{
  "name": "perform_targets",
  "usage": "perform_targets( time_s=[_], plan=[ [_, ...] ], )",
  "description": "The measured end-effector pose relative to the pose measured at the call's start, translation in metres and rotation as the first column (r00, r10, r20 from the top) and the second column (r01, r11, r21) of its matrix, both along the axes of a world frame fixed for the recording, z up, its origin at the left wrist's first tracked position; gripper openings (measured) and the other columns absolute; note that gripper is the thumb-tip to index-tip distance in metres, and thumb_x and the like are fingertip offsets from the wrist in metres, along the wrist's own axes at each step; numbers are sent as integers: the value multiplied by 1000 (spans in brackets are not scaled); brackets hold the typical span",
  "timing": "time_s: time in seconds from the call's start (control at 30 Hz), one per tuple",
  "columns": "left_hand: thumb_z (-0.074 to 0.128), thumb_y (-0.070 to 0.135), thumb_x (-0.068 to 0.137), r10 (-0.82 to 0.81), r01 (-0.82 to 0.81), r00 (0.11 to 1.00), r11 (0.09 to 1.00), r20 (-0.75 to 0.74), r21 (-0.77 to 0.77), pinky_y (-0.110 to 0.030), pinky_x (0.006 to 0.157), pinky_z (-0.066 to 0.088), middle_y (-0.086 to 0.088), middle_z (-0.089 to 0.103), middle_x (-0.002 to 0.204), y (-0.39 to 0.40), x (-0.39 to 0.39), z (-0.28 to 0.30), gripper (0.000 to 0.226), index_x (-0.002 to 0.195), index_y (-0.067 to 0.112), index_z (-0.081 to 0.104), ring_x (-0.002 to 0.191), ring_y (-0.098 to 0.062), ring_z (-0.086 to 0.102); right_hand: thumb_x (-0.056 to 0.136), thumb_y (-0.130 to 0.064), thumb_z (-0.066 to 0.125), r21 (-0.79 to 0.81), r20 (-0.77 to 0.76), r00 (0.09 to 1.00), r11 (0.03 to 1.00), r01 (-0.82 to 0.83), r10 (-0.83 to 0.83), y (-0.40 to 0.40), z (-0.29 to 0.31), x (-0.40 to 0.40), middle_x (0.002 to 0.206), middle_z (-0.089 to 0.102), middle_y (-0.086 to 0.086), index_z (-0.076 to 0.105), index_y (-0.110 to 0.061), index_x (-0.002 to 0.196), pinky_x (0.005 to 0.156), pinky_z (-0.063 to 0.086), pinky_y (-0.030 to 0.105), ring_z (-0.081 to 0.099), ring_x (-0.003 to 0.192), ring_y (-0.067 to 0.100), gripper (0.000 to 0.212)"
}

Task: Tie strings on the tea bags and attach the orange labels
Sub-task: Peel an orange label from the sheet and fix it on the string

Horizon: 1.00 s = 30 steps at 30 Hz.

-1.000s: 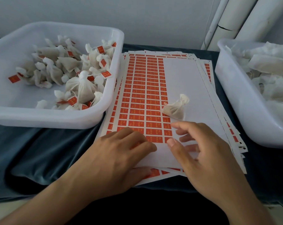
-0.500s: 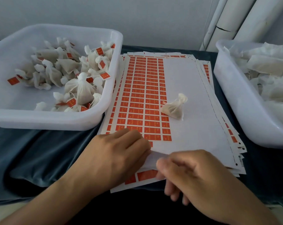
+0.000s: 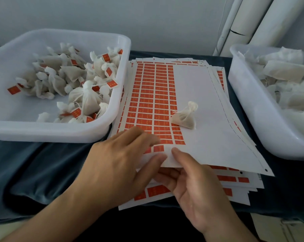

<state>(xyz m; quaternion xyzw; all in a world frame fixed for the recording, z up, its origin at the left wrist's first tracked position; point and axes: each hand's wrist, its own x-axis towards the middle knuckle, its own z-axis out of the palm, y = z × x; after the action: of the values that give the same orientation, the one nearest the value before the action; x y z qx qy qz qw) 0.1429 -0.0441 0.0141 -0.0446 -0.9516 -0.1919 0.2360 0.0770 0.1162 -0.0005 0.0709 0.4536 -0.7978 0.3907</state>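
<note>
Just beyond both hands (image 3: pixel 116 165) (image 3: pixel 198 189), tied tea bag (image 3: pixel 184 117) on label sheet (image 3: pixel 209 119).

Left hand (image 3: pixel 116 165) and right hand (image 3: pixel 195 186) bare, forearms unsleeved.

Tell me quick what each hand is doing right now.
Left hand: open, fingers flat on the label sheets.
Right hand: closed on the near edge of the top sheet, thumb above, fingers beneath.

Smooth white plastic tubs (image 3: pixel 102 135) sit on matt blue cloth (image 3: pixel 43 165); paper label sheets (image 3: pixel 209 119) look matt, tea bag (image 3: pixel 184 117) gauzy.
</note>
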Motion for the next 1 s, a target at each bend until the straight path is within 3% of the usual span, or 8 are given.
perform_targets(
  time_s=[0.17, 0.37, 0.53, 0.6, 0.73, 0.87, 1.0],
  plan=[
    [47, 65, 91, 40, -31, 985, 998, 167, -58, -31, 72, 60, 18, 64, 116, 2, -11, 9, 48, 121, 34, 69, 103, -5, 63, 100, -30, 55, 110, -89, 996, 994, -12, 22, 2, -6, -2, 98, 79, 12, 64, -24, 122, 64, 61, 34, 78, 83, 29, 25],
    [46, 66, 94, 20, -22, 969, 1000, 246, 6, -17, 73, 53, 23, 67, 104, 3, -15, 10, 42, 109, 40, 75, 91, 3, 62, 101, -37, 53, 190, -200, 975, 980, -63, 102, 4, -13, -3, 97, 79, 8, 59, -28, 124, 66, 60, 34, 78, 83, 28, 26],
    [50, 55, 96, 49, -60, 967, 997, 249, 39, -16, 66, 52, 23, 68, 91, 2, -17, 13, 33, 93, 37, 77, 78, 2, 62, 90, -40, 60, 191, -217, 971, 980, -54, 95, 3, -15, -3, 94, 79, 10, 60, -29, 123, 67, 61, 36, 77, 80, 31, 35],
    [49, 58, 92, 36, -53, 964, 997, 263, 57, -18, 67, 54, 24, 67, 92, 0, -18, 14, 33, 93, 38, 75, 78, 3, 63, 83, -43, 61, 201, -226, 970, 978, -47, 93, 4, -15, -3, 94, 79, 9, 59, -31, 122, 68, 61, 38, 77, 81, 32, 41],
    [46, 74, 83, -6, -16, 951, 997, 308, 70, -15, 76, 51, 30, 64, 100, -3, -16, 14, 45, 107, 45, 71, 87, 9, 60, 96, -39, 56, 208, -235, 966, 977, -57, 106, 5, -17, -3, 97, 79, 8, 59, -31, 125, 69, 60, 37, 77, 79, 30, 31],
    [48, 65, 86, 26, -40, 952, 998, 305, 41, -17, 79, 53, 26, 66, 99, -1, -16, 13, 40, 103, 42, 75, 86, 5, 61, 83, -46, 59, 237, -237, 965, 970, -55, 113, 4, -16, -2, 92, 79, 10, 59, -30, 125, 68, 60, 37, 76, 74, 27, 45],
    [51, 59, 87, 36, -64, 950, 995, 311, 79, -19, 74, 54, 25, 66, 90, -3, -19, 13, 34, 93, 38, 76, 80, 4, 62, 93, -41, 57, 222, -233, 967, 974, -54, 107, 4, -17, -2, 91, 79, 11, 58, -30, 124, 66, 61, 35, 77, 76, 29, 32]
  ],
)
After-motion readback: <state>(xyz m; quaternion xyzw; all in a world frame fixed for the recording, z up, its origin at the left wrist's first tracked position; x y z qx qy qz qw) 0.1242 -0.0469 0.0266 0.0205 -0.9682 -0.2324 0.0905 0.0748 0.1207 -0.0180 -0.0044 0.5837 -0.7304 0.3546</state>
